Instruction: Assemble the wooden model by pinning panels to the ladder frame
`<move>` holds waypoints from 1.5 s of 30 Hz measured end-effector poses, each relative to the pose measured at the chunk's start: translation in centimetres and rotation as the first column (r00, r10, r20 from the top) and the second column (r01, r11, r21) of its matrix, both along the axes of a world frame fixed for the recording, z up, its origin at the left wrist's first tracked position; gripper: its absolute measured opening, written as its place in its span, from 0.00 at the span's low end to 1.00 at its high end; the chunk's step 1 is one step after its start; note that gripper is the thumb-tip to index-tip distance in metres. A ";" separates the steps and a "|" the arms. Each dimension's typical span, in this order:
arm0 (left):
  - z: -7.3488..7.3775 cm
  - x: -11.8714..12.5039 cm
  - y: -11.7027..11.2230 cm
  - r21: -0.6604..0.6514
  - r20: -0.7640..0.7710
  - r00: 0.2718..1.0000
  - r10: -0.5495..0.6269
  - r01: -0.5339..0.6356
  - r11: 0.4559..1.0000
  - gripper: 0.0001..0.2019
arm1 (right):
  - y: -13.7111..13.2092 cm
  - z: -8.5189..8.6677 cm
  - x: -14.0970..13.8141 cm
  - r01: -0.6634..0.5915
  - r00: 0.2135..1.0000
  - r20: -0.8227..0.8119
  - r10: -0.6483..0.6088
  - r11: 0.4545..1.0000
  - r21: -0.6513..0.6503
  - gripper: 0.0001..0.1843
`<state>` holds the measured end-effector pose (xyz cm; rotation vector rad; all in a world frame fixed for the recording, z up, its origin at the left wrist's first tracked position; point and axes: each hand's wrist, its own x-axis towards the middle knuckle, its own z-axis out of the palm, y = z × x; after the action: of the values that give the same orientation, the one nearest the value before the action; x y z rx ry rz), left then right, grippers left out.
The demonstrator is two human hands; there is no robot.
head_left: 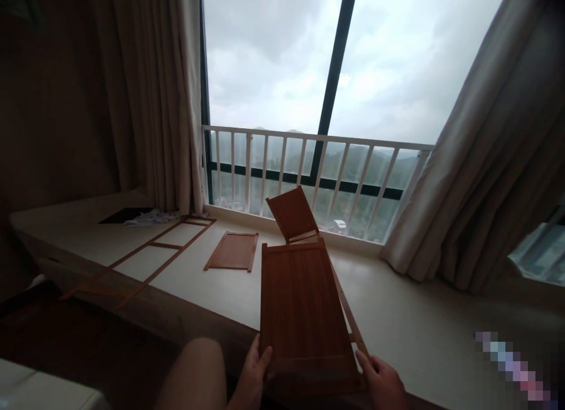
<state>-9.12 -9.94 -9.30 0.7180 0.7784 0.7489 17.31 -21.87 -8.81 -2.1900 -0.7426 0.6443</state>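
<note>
A reddish-brown wooden panel (pixel 304 304) with raised strips along its ends is tilted up in front of me. My left hand (pixel 256 366) grips its lower left edge, thumb on the face. At the lower right corner, my right hand (pixel 383 379) is closed on the panel's edge, thumb on top; its other fingers are hidden. Beside that hand, a slim wooden frame (pixel 346 304) runs behind the panel; whether the hand also touches it I cannot tell. Another wooden panel (pixel 293 213) stands tilted behind, near the railing. A smaller panel (pixel 233 251) lies flat to the left.
A ladder-like wooden frame (pixel 166 245) lies across the pale window ledge (pixel 397 316), its near end past the edge. Crumpled white material (pixel 152 217) and a dark flat piece (pixel 123 215) lie by the left curtain (pixel 170 104). A white railing (pixel 282 157) lines the window.
</note>
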 end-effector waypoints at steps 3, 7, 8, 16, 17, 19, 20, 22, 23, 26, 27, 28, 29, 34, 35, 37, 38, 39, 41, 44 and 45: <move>0.0 0.0 0.1 0.001 0.033 0.999 -0.022 0.022 1.000 0.37 | 0.3 2.6 0.5 0.017 0.985 0.170 -0.003 0.996 -0.083 0.36; -0.8 -0.1 0.4 0.004 0.055 0.998 0.028 -0.028 1.000 0.38 | 0.8 5.5 1.2 -0.014 0.937 0.345 0.057 0.992 -0.127 0.34; -1.1 -0.2 0.5 0.019 0.047 0.997 0.056 -0.057 0.998 0.38 | 1.0 6.2 1.3 -0.024 0.923 0.378 0.072 0.991 -0.132 0.33; -2.7 -2.0 2.3 0.313 -0.318 0.919 0.233 -0.130 0.941 0.39 | 3.6 10.5 0.9 -0.058 0.770 0.614 0.175 0.977 -0.206 0.28; -2.6 -2.4 2.6 0.337 -0.354 0.898 0.262 -0.139 0.931 0.39 | 3.9 10.8 1.0 -0.059 0.744 0.642 0.184 0.976 -0.211 0.27; -2.0 -3.3 3.3 0.383 -0.385 0.877 0.287 -0.131 0.915 0.38 | 4.5 11.1 1.3 -0.055 0.700 0.688 0.191 0.975 -0.215 0.26; -1.6 -3.8 3.6 0.413 -0.396 0.870 0.293 -0.116 0.903 0.36 | 4.7 11.2 1.6 -0.053 0.684 0.704 0.193 0.975 -0.216 0.26; -0.6 -4.8 4.3 0.477 -0.417 0.859 0.299 -0.073 0.876 0.32 | 5.1 11.2 2.2 -0.046 0.656 0.730 0.192 0.975 -0.216 0.26; -0.1 -5.2 4.7 0.506 -0.427 0.852 0.302 -0.051 0.861 0.30 | 5.3 11.2 2.5 -0.040 0.646 0.740 0.190 0.976 -0.216 0.26; 1.5 -6.5 5.4 0.569 -0.455 0.834 0.312 0.002 0.823 0.26 | 6.0 11.2 3.8 -0.020 0.621 0.763 0.179 0.977 -0.213 0.26; 2.0 -6.8 5.6 0.583 -0.466 0.827 0.315 0.019 0.812 0.25 | 6.2 11.2 4.2 -0.017 0.615 0.769 0.176 0.978 -0.210 0.25; 2.6 -7.2 5.8 0.603 -0.481 0.817 0.319 0.043 0.797 0.24 | 6.4 11.2 4.7 -0.017 0.611 0.772 0.174 0.978 -0.206 0.25; 3.3 -7.6 6.0 0.629 -0.497 0.803 0.328 0.072 0.774 0.23 | 6.6 11.2 5.1 -0.019 0.609 0.775 0.171 0.979 -0.201 0.25; 7.8 -8.9 8.4 0.787 -0.594 0.678 0.432 0.379 0.488 0.19 | 7.2 11.3 7.2 -0.007 0.631 0.764 0.137 0.985 -0.171 0.25; 9.0 -9.0 9.0 0.773 -0.627 0.639 0.445 0.443 0.453 0.18 | 7.2 11.3 7.5 0.000 0.636 0.761 0.128 0.986 -0.166 0.26; 11.2 -8.7 10.1 0.707 -0.706 0.542 0.455 0.570 0.419 0.17 | 7.1 11.2 8.2 0.008 0.660 0.746 0.088 0.992 -0.125 0.27; 12.3 -8.4 10.5 0.674 -0.733 0.500 0.461 0.622 0.399 0.17 | 6.9 11.1 8.4 0.005 0.683 0.729 0.051 0.997 -0.074 0.27; 13.2 -8.0 10.8 0.643 -0.755 0.468 0.460 0.669 0.373 0.17 | 6.7 10.9 8.7 -0.007 0.714 0.700 0.007 1.000 -0.003 0.28; 14.9 -6.9 11.2 0.580 -0.788 0.413 0.457 0.747 0.325 0.18 | 6.2 10.2 9.0 -0.037 0.805 0.587 -0.083 0.981 0.191 0.29; 16.3 -5.0 11.7 0.498 -0.821 0.346 0.454 0.823 0.274 0.17 | 5.4 8.2 9.2 -0.036 0.929 0.347 -0.126 0.904 0.426 0.33; 16.6 -4.3 11.8 0.477 -0.827 0.330 0.456 0.840 0.258 0.17 | 5.2 7.3 9.2 -0.027 0.952 0.282 -0.119 0.885 0.465 0.34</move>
<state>-13.43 1.85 7.29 2.6678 1.1326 0.2644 26.54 -16.69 -1.54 -1.8618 -0.8933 0.0774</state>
